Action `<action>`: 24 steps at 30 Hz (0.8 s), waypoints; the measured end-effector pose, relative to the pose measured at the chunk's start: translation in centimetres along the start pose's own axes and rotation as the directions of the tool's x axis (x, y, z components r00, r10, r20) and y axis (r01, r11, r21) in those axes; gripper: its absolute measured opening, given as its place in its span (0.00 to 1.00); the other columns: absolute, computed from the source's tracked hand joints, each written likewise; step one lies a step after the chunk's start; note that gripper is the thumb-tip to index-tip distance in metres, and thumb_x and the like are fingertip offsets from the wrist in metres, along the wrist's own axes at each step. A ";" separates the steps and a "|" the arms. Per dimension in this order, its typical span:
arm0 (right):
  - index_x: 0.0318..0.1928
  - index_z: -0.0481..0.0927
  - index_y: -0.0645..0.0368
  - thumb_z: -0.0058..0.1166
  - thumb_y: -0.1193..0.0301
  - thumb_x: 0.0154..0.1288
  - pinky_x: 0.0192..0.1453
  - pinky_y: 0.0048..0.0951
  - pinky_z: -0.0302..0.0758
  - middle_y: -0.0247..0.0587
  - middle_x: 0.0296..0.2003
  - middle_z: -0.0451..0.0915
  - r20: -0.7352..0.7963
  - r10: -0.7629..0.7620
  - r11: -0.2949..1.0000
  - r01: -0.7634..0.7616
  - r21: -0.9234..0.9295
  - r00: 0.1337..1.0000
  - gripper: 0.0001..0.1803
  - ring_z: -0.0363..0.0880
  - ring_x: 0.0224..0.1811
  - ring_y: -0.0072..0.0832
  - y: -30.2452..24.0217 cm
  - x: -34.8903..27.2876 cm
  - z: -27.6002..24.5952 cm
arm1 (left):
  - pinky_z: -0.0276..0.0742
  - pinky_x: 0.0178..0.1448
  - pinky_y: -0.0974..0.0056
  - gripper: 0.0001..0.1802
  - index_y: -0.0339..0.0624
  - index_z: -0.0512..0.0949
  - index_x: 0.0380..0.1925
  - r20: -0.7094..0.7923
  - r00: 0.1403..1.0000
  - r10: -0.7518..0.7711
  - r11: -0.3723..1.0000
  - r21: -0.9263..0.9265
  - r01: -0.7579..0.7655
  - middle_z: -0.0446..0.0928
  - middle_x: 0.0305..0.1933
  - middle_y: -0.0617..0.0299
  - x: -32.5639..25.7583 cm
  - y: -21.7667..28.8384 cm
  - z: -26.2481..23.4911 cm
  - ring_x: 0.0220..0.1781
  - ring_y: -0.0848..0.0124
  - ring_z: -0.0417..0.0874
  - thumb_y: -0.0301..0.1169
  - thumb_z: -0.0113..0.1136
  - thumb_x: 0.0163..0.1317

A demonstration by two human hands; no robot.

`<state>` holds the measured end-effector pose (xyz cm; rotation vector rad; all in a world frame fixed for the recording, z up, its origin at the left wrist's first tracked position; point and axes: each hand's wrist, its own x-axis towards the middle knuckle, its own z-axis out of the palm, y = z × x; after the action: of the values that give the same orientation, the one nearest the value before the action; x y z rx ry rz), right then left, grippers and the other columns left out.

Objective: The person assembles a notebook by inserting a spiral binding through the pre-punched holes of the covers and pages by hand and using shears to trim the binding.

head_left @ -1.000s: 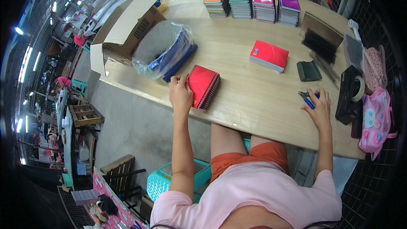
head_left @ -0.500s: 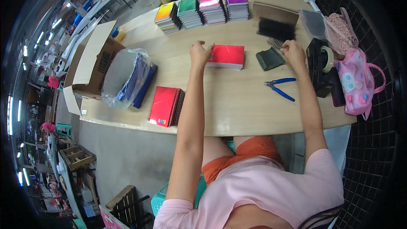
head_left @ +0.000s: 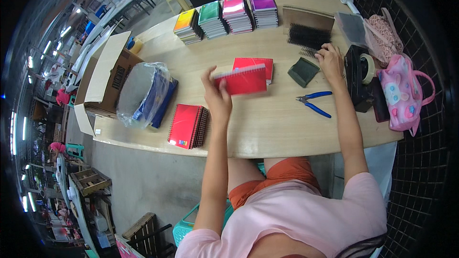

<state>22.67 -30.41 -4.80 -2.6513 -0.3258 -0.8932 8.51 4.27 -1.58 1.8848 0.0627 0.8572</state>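
Note:
A red notebook cover (head_left: 243, 80), slightly blurred, is gripped at its left end by my left hand (head_left: 218, 96), which holds it tilted above the table. Just behind it lies a stack of red notebook covers and pages (head_left: 269, 68), partly hidden. Over at the right, my right hand (head_left: 331, 63) has its fingertips closed on the end of a black spiral binding coil (head_left: 308, 52), beside a dense bunch of black coils (head_left: 308, 36). A dark green pouch-like piece (head_left: 303, 72) and blue-handled cutting pliers (head_left: 315, 102) lie near that hand.
Bound red notebooks (head_left: 184, 125) sit at the front left. Yellow (head_left: 186, 25), green (head_left: 211, 18), pink (head_left: 236, 12) and purple notebook stacks (head_left: 264, 8) line the back. A cardboard box (head_left: 107, 76) and plastic-wrapped blue package (head_left: 160, 98) stand left; a tape dispenser (head_left: 359, 79) and pink bag (head_left: 401, 93) right.
My left hand has lifted a red notebook cover off the stack and drawn it nearer to me. My right hand stays by the coils, its fingers shifted slightly.

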 end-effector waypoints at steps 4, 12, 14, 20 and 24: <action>0.41 0.84 0.57 0.63 0.70 0.58 0.54 0.46 0.71 0.40 0.44 0.80 -0.057 -0.099 0.993 0.102 0.059 0.993 0.10 0.77 0.50 0.41 -3.1 0.6 -0.6 | 0.72 0.47 0.70 0.28 0.40 0.73 0.60 0.102 0.991 0.086 0.982 0.160 -0.102 0.75 0.50 0.54 -7.6 0.6 -3.8 0.47 0.69 0.76 0.08 0.41 0.62; 0.47 0.86 0.57 0.60 0.76 0.61 0.42 0.34 0.77 0.47 0.35 0.82 0.317 -0.526 0.653 0.136 0.745 0.789 0.13 0.82 0.38 0.40 -12.2 -1.3 -5.4 | 0.71 0.52 0.61 0.06 0.37 0.76 0.42 0.102 0.995 -0.018 0.994 0.107 0.007 0.74 0.44 0.54 -9.1 -0.2 -2.0 0.47 0.61 0.75 0.23 0.57 0.66; 0.46 0.86 0.57 0.61 0.75 0.61 0.42 0.33 0.77 0.47 0.34 0.83 0.328 -0.534 0.613 0.089 0.785 0.779 0.12 0.82 0.37 0.39 -12.6 -2.1 -4.9 | 0.71 0.49 0.63 0.04 0.37 0.75 0.40 0.079 0.997 0.010 0.994 0.108 -0.018 0.73 0.41 0.55 -8.9 -0.6 -2.2 0.44 0.62 0.74 0.22 0.57 0.66; 0.42 0.87 0.60 0.62 0.77 0.60 0.42 0.29 0.76 0.42 0.35 0.86 0.347 -0.549 0.479 -0.054 0.876 0.760 0.10 0.82 0.36 0.32 -13.9 -3.5 -4.5 | 0.71 0.51 0.62 0.05 0.37 0.75 0.41 0.078 0.996 0.036 0.990 0.134 -0.046 0.73 0.41 0.56 -8.9 -1.2 -2.3 0.46 0.62 0.73 0.21 0.56 0.66; 0.41 0.88 0.60 0.62 0.78 0.58 0.44 0.30 0.77 0.43 0.36 0.86 0.343 -0.579 0.477 -0.034 0.878 0.740 0.10 0.83 0.38 0.32 -13.8 -3.2 -4.5 | 0.71 0.52 0.62 0.05 0.37 0.76 0.42 0.050 0.998 0.044 0.986 0.160 -0.052 0.72 0.42 0.55 -9.4 -1.4 -2.4 0.48 0.61 0.73 0.21 0.56 0.66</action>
<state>13.40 -19.69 -0.24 -1.8087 -1.0989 0.1768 0.58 3.03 -7.16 2.0642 0.0597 0.8617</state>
